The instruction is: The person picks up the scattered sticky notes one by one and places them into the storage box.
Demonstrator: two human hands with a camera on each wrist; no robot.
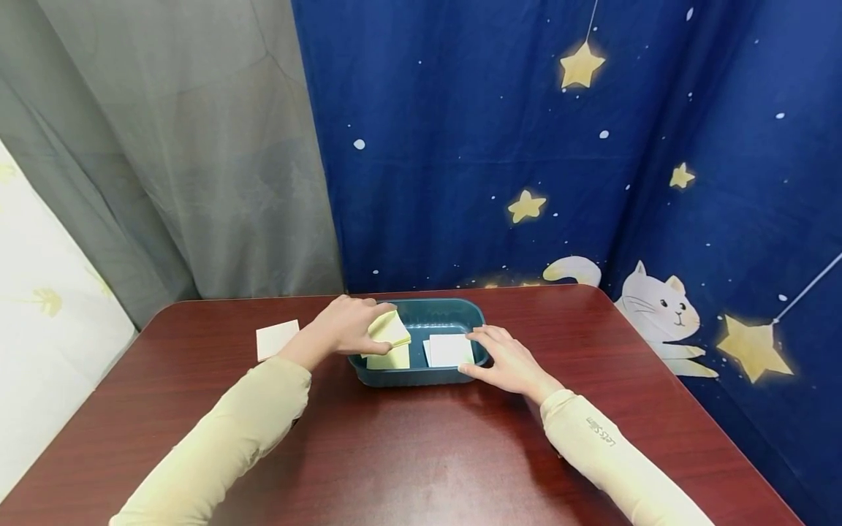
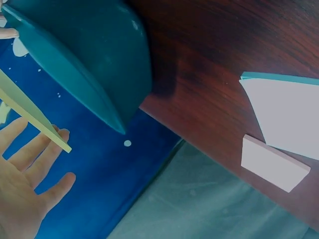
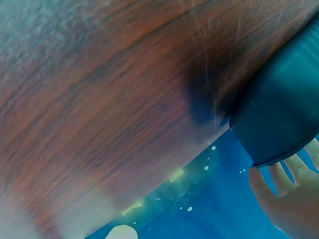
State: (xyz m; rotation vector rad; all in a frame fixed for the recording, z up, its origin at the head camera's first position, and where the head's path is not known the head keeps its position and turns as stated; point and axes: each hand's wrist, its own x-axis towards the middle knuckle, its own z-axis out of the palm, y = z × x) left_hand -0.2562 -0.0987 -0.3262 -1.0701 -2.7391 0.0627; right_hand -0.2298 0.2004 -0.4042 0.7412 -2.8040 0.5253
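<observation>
My left hand (image 1: 345, 325) pinches a yellow sticky note pad (image 1: 391, 329) over the left part of a dark teal plastic bin (image 1: 421, 377). That pad (image 2: 35, 112) is seen edge-on in the left wrist view, with the fingers of the left hand (image 2: 30, 174) against it. Below it in the bin lies another yellow pad (image 1: 392, 358). White note pads (image 1: 452, 351) lie in the bin's right part. My right hand (image 1: 509, 361) rests at the bin's right end, fingers and thumb at the rim. In the right wrist view, the right hand's (image 3: 294, 196) fingertips are partly hidden by the bin wall.
On the reddish-brown table (image 1: 421, 446), white paper (image 1: 276, 340) lies left of the bin, partly behind my left forearm. The left wrist view shows a larger white stack (image 2: 289, 114) and a smaller white pad (image 2: 274, 162) there. Curtains (image 1: 447, 146) hang behind the table.
</observation>
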